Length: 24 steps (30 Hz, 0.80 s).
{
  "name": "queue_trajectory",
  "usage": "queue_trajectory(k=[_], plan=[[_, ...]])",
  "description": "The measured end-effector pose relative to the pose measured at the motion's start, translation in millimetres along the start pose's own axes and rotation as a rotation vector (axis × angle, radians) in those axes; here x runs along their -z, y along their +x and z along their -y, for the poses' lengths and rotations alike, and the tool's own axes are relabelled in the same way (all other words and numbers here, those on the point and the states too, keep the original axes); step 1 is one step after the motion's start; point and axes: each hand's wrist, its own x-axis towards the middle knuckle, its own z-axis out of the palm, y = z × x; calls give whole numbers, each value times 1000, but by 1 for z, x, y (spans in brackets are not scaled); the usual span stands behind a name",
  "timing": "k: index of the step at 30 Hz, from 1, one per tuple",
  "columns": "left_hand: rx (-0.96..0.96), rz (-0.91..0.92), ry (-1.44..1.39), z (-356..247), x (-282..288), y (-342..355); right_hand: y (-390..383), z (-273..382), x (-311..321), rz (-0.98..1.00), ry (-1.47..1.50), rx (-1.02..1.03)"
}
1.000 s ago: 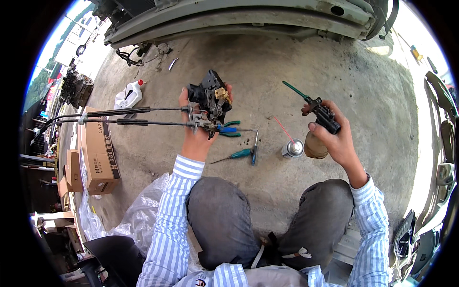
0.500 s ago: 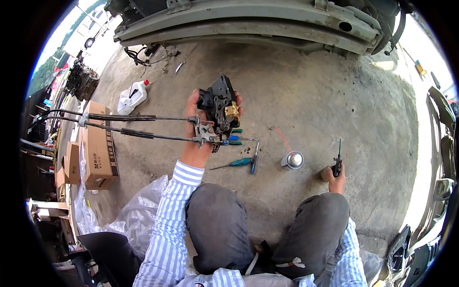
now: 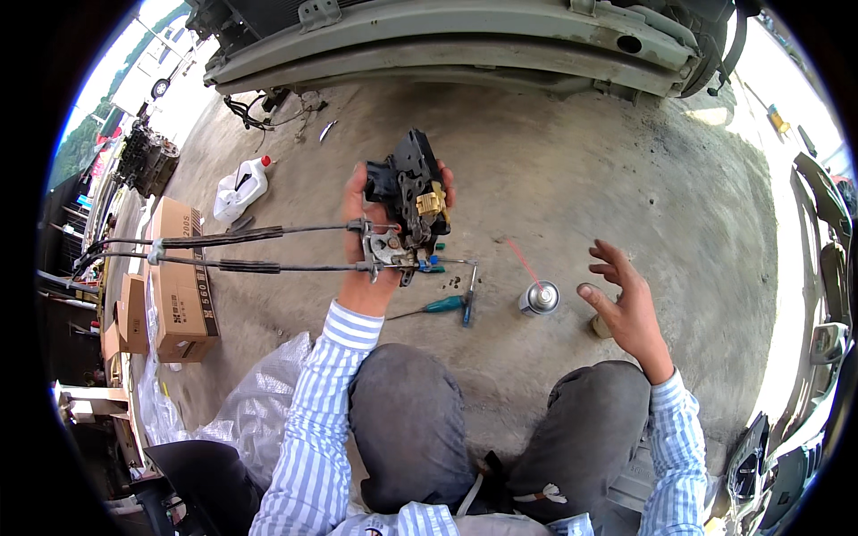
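Observation:
My left hand [image 3: 368,279] is closed around a car door latch [image 3: 416,192], a black and metal unit with a yellowish plastic piece, held above the floor. Two black cables [image 3: 241,237] run from it toward the left, joined by a pale tie. My right hand [image 3: 630,304] is empty, fingers spread, beside a spray can [image 3: 539,299] with a red straw. Partly behind that hand stands a brownish can [image 3: 600,327]. Below the latch lie a teal-handled screwdriver [image 3: 444,305] and a blue-handled tool [image 3: 468,308]. More blue and green handles are partly hidden by the latch.
A vehicle's bare front beam [image 3: 465,45] spans the far side. To the left are a cardboard box [image 3: 183,295], a white jug [image 3: 241,188] with a red cap and crumpled clear plastic wrap [image 3: 259,389]. A black panel [image 3: 201,473] stands at lower left; car parts line the right.
My right hand has let go of the slim black tool with the green shaft, which no longer shows, and has moved up with its fingers opened. The left hand keeps hold of the latch.

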Motion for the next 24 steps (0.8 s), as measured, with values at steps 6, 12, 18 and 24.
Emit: queue_trajectory(k=[6, 12, 18, 24], plan=[[-10, 55, 131, 3, -27, -2, 65, 106, -58, 258, -96, 344], [-51, 61, 173, 7, -35, -3, 67, 109, -73, 23, -60, 483], [43, 137, 45, 14, -36, 1, 65, 113, -70, 83, 87, 426], [51, 36, 57, 17, -41, -2, 65, 117, -73, 76, 180, 367]])
